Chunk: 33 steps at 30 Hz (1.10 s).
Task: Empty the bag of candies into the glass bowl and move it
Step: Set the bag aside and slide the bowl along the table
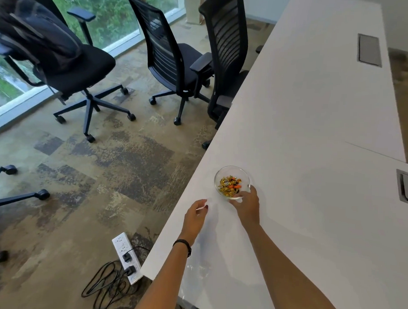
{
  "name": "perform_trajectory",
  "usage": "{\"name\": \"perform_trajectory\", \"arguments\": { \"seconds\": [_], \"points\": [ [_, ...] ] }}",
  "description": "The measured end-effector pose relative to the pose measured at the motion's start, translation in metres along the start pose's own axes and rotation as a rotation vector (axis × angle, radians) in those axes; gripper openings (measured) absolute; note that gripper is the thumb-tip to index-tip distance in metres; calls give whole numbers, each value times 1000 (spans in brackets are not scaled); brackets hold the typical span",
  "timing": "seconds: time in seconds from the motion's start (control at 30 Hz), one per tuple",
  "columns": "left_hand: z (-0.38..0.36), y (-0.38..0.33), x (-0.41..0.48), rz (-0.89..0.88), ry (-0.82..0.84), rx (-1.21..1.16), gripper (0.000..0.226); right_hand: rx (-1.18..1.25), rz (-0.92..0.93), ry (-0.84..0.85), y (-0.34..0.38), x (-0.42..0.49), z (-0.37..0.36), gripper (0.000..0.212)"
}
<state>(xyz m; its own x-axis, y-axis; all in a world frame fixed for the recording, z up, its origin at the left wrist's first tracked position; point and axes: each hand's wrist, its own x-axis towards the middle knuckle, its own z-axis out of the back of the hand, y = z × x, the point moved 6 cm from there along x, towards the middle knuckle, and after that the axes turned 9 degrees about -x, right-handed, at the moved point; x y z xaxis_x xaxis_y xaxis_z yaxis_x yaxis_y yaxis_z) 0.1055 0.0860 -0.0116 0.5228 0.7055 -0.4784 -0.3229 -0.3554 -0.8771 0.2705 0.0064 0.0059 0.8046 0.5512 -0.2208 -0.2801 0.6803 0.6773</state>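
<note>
Holding one glass bowl [232, 181] of gold- and orange-wrapped candies [229, 185] near the white counter [316, 136] edge, the right hand [247, 205] fingers grip its near rim. The left hand [194, 218] hovers just beside, fingers loosely curled, empty. Three black office chairs [174, 59] and one power strip [127, 256] occupy the floor beyond.

- right hand [247, 205] covers near rim of glass bowl [232, 181]; fingertips hidden behind glass, grip unclear
- candies [229, 184] too small to count or read wrappers
- left hand [195, 216] fingers curled, palm hidden; holding anything? can't tell
- clear bag [196, 269] on table [316, 136], faint, outline barely readable
- both forearms cut by bottom edge
- chair [9, 192] at left cut off by frame edge
</note>
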Motion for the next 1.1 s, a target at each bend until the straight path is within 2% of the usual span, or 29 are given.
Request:
{"name": "perform_trajectory", "arguments": {
  "seconds": [0.13, 0.3, 0.37, 0.47, 0.57, 0.67, 0.73, 0.83, 0.97, 1.1],
  "points": [
    [-26, -16, 29, 75, 47, -73, 42, 34, 18, 2, -4, -1, 0, 21],
    [-51, -25, 58, 69, 66, -212, 42, 86, -25, 7, -15, 3, -7, 49],
    [-57, -21, 69, 90, 50, -266, 46, 106, -26, 31, -17, 4, -7, 52],
    [-63, -16, 80, 112, 44, -315, 65, 131, 25, 87, -17, 4, -7, 50],
    [-67, -17, 79, 105, 22, -346, 88, 173, 78, 26, -15, 5, -7, 50],
    [-69, -20, 75, 79, 18, -367, 59, 252, 33, -5, -15, 7, -12, 49],
    [-72, -21, 74, 105, 27, -381, 51, 309, 26, -40, -13, 11, -14, 44],
    [-73, -17, 75, 111, 30, -352, 57, 392, -17, -48, -12, 16, -18, 40],
    [-74, -13, 82, 107, 26, -366, 74, 544, -76, -71, -11, 21, -25, 43],
    [-76, -15, 84, 91, 34, -403, 59, 591, -71, -107, -11, 28, -27, 45]
  ]
}}
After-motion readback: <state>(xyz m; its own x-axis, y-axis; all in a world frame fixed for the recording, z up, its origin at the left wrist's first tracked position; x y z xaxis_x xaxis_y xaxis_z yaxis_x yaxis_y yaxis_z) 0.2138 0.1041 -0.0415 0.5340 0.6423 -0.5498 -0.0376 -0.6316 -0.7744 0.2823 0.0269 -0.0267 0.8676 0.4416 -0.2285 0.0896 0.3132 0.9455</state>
